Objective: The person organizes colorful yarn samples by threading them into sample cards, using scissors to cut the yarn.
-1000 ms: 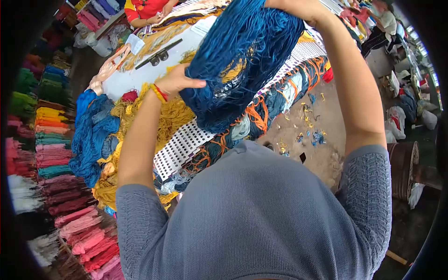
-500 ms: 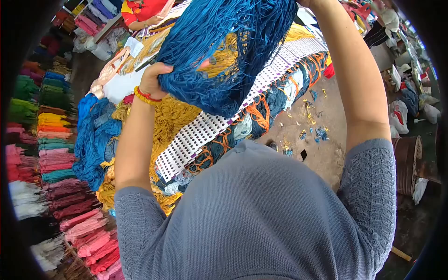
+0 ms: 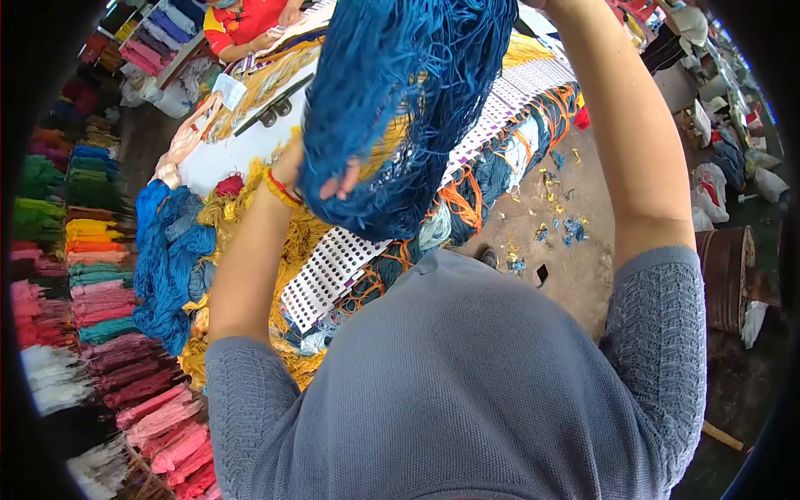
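Observation:
I hold a big hank of dark blue yarn (image 3: 400,108) up in front of me with both hands. My left hand (image 3: 337,177), a red and yellow bracelet on its wrist, is pushed into the hank's lower left side; its fingers show through the strands. My right hand (image 3: 546,4) is almost cut off by the top edge, where it grips the hank's upper end. Some yellow strands are tangled inside the blue. The hank's loose lower end hangs over a white perforated board (image 3: 333,267).
Yellow yarn (image 3: 304,221) and a blue yarn pile (image 3: 167,258) lie on the table to the left. Stacks of coloured yarn (image 3: 83,250) line the far left. A person in a red top (image 3: 250,17) works across the white table (image 3: 217,154). A rusty drum (image 3: 725,279) stands at the right.
My left hand slid from the hank's outer left edge down and into its strands. The hank now hangs more upright and narrower.

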{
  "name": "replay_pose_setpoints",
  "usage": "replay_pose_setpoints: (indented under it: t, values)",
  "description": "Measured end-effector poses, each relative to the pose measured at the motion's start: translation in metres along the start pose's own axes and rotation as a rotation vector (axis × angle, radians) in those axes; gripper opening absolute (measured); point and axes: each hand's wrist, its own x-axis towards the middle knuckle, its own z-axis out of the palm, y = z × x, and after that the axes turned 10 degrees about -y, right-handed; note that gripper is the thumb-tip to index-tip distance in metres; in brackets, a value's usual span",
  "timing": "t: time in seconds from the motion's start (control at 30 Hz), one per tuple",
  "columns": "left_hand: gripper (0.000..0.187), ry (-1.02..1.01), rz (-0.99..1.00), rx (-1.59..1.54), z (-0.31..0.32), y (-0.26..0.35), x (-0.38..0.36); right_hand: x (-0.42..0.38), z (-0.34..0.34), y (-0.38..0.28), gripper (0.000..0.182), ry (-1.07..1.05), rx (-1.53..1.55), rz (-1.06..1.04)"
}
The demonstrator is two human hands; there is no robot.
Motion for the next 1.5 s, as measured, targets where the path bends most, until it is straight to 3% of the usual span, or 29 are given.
replay_pose_setpoints:
  t: [0.1,0.13,0.2,0.23,0.27,0.3,0.33,0.4,0.43,0.47,0.5,0.57,0.6,0.63,0.67,0.73,0.83,0.93,1.03,1.07,1.1,1.13,1.2,1.23,1.27,1.33,1.4,1.47,1.5]
  values:
    - [0.081,0.121,-0.077,-0.034,0.005,-0.004,-0.011,-0.005,-0.002,0.001,0.026,0.011,-0.027,0.063]
    - [0.082,0.184,0.086,-0.041,0.014,0.001,-0.021,-0.007,-0.004,0.007,0.026,0.011,-0.028,0.068]
    - [0.086,0.001,0.122,-0.168,0.006,0.004,-0.039,-0.009,-0.009,0.022,0.026,0.056,-0.187,0.082]
    - [0.089,-0.209,-0.006,0.017,0.002,0.01,-0.045,-0.012,-0.009,0.024,0.027,0.1,-0.307,0.118]
    - [0.09,-0.221,-0.041,0.022,0.015,0.014,-0.045,-0.015,-0.009,0.026,0.028,0.143,-0.426,0.159]
    - [0.091,-0.234,-0.079,0.026,0.03,0.014,-0.045,-0.02,-0.016,0.038,0.029,0.011,-0.157,0.047]
    - [0.089,-0.289,-0.053,-0.056,0.032,0.009,-0.048,-0.015,-0.01,0.054,0.028,0.079,-0.193,-0.015]
    - [0.093,-0.647,0.164,0.12,0.044,0.012,-0.032,-0.005,0.003,0.078,0.028,0.222,-0.277,-0.131]
    - [0.095,-0.838,0.293,0.157,0.053,0.012,-0.018,-0.008,0.0,0.08,0.027,0.006,-0.059,-0.042]
    - [0.097,-1.02,0.416,0.166,0.062,0.013,-0.005,-0.009,0.007,0.081,0.023,-0.06,0.283,0.012]
    - [0.097,-1.13,0.493,0.243,0.076,0.023,0.011,-0.004,0.017,0.096,0.022,-0.015,0.344,-0.06]
    - [0.106,-0.986,0.447,0.146,0.082,0.022,0.027,-0.011,0.032,0.118,0.028,-0.028,-0.02,-0.022]
    - [0.11,-0.915,0.427,0.096,0.084,0.021,0.034,-0.01,0.035,0.137,0.042,-0.125,-0.336,0.171]
    - [0.104,-0.692,0.447,-0.071,0.089,0.024,0.035,-0.015,0.045,0.16,0.042,-0.158,-0.332,0.157]
    - [0.099,-0.466,0.487,-0.221,0.095,0.026,0.036,-0.024,0.054,0.17,0.041,-0.086,-0.231,0.124]
    - [0.077,-0.033,0.508,-0.344,0.101,0.039,0.044,-0.049,0.067,0.141,0.041,-0.012,0.406,0.124]
    - [0.061,0.128,0.648,-0.366,0.096,0.037,0.063,-0.086,0.12,0.109,0.066,-0.048,0.954,0.038]
    - [0.06,0.269,0.711,-0.18,0.108,0.042,0.066,-0.095,0.149,0.09,0.078,-0.184,0.895,0.019]
    - [0.061,0.389,0.643,0.189,0.103,0.038,0.058,-0.096,0.16,0.094,0.049,-0.408,0.72,0.142]
    - [0.062,0.383,0.642,0.537,0.088,0.036,0.048,-0.096,0.158,0.089,0.037,-0.409,0.683,0.116]
    - [0.064,0.372,0.62,0.885,0.07,0.034,0.038,-0.098,0.144,0.084,0.034,-0.497,0.638,0.204]
    - [0.066,0.417,0.71,0.926,0.056,0.028,0.031,-0.099,0.131,0.084,0.037,-0.57,0.756,0.307]
    - [0.06,0.421,0.217,1.212,0.041,0.032,-0.005,-0.101,0.1,0.08,0.038,-0.482,0.828,0.364]
    - [0.057,0.61,0.297,1.744,0.037,0.022,-0.007,-0.099,0.088,0.076,0.03,-0.505,0.904,0.284]
    - [0.057,0.746,0.148,1.502,0.047,0.019,-0.009,-0.098,0.084,0.067,0.03,-0.483,0.927,0.246]
    - [0.053,0.938,-0.441,0.903,0.034,0.018,-0.004,-0.092,0.083,0.055,0.03,-0.528,0.992,0.167]
    - [0.047,0.947,-0.132,0.973,0.022,-0.006,0.008,-0.088,0.084,0.049,0.035,-0.542,1.093,0.038]
    - [0.038,1.159,0.121,0.932,0.01,-0.06,0.025,-0.094,0.071,0.047,0.039,-0.44,1.179,-0.169]
    - [0.039,1.224,0.253,1.602,-0.003,-0.07,0.028,-0.097,0.059,0.043,0.04,-0.395,1.253,-0.352]
